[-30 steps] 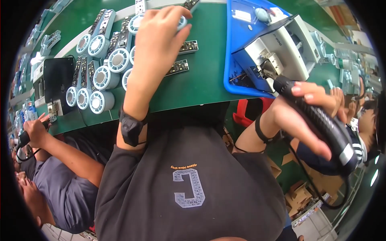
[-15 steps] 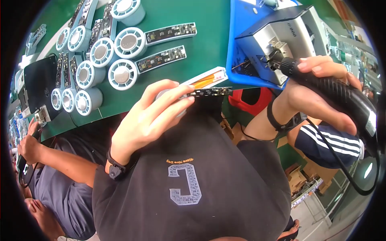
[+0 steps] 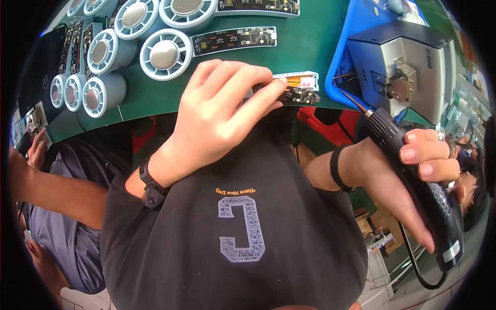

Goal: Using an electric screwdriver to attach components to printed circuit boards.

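The left hand [image 3: 222, 111] held a shell [image 3: 297, 75] and a board [image 3: 304, 97]. Its fingers were bent and closed narrowly over the left ends of both parts, which were hidden beneath them. The parts were located at the near edge of the green table [image 3: 305, 51], the shell just beyond the board; contact with the table could not be determined. A strip [image 3: 293, 81], orange, and a white label [image 3: 308, 82] were visible inside the shell.

The right hand [image 3: 385, 175] held a black driver [image 3: 418, 191], with its fingers wrapped around the body and the thumb extended along it. The bit [image 3: 356, 101] pointed toward the near edge of the blue tray [image 3: 338, 67]; contact there could not be determined. A box [image 3: 403, 62] stood in the tray. Pale-blue fans [image 3: 165, 54] lay left of and beyond the left hand.
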Motion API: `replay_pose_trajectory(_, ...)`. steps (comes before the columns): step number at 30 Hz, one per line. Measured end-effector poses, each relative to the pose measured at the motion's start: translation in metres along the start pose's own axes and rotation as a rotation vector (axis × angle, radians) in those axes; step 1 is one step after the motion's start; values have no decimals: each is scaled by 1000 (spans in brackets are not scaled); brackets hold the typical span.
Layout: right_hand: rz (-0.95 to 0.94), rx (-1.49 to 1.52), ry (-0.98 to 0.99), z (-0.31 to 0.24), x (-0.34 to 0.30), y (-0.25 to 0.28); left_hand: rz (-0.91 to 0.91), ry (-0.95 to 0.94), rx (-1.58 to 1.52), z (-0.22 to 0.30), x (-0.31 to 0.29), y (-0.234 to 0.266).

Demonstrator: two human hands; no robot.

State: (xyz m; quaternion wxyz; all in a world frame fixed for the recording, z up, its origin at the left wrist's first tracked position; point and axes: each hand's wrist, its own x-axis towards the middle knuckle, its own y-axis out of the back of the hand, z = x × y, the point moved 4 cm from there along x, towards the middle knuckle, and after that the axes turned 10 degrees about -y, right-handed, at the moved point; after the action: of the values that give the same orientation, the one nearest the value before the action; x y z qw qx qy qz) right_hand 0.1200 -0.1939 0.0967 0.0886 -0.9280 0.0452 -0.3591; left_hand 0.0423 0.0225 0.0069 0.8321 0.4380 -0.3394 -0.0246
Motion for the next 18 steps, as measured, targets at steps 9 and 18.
replay_pose_trajectory(9,-92,66,-67,18,-6,-7,28,40,5,-7,2,-4)
replay_pose_trajectory(18,-306,-6,-31,41,1,7,37,61,-48,-9,3,-3)
